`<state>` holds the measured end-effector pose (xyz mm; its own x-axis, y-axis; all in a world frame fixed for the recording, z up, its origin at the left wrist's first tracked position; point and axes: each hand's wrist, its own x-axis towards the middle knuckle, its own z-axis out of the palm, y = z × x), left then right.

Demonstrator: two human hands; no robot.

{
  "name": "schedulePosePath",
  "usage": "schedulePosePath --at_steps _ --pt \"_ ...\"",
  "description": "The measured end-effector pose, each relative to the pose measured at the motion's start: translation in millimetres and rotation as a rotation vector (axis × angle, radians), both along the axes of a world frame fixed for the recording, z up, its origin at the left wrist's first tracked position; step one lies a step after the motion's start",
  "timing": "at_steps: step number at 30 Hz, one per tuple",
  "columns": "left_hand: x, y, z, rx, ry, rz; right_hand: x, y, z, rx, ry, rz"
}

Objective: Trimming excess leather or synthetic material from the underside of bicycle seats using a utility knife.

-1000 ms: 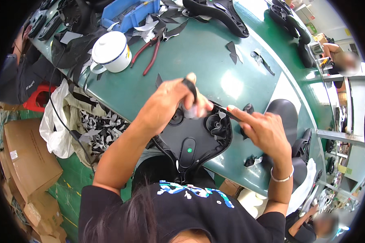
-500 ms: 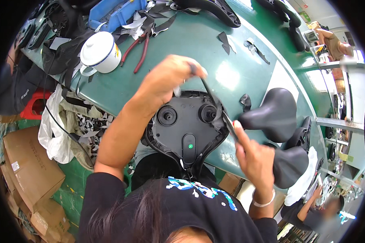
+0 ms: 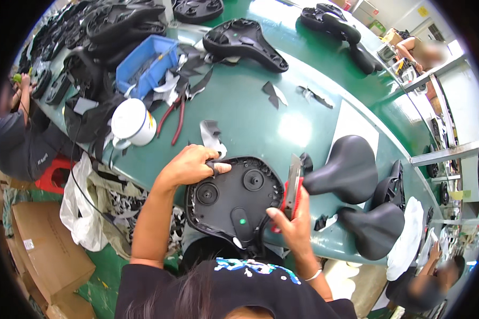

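A black bicycle saddle [image 3: 223, 199] lies upside down at the near table edge, its underside with two round spring mounts facing up. My left hand [image 3: 192, 166] is closed on its far-left rim, with a dark band around one finger. A grey-and-white scrap [image 3: 212, 137] lies just beyond those fingers. On the saddle's right side, my right hand [image 3: 297, 226] grips a red utility knife [image 3: 291, 198], its blade out and pointing up and away. A small dark scrap [image 3: 324, 222] lies on the table to the right of that hand.
Two finished-looking saddles [image 3: 351, 173] lie on the right. Red-handled pliers [image 3: 180, 122], a white enamel mug [image 3: 133, 123] and a blue bin [image 3: 146, 64] stand to the far left. Another upturned saddle [image 3: 245, 42] lies at the back. Co-workers sit left and stand right.
The dark strip stretched between my hands is no longer there. My left hand has come down onto the saddle rim. My right hand has drawn nearer and left, its knife now upright.
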<state>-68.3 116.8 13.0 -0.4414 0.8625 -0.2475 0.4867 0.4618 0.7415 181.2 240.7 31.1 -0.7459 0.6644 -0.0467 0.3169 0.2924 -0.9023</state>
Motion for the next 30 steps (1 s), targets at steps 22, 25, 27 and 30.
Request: schedulePosePath --at_steps 22,25,27,30 --pt "11 204 -52 0.705 -0.110 0.078 -482 493 -45 -0.141 0.291 -0.212" --pt "12 206 -44 0.687 -0.185 0.099 -507 523 -53 -0.118 0.302 -0.269" --pt "5 206 -45 0.680 -0.175 0.112 -503 505 -58 -0.023 0.460 -0.266" --pt "3 207 -47 0.684 -0.090 0.115 -443 472 -56 -0.006 0.465 -0.279"
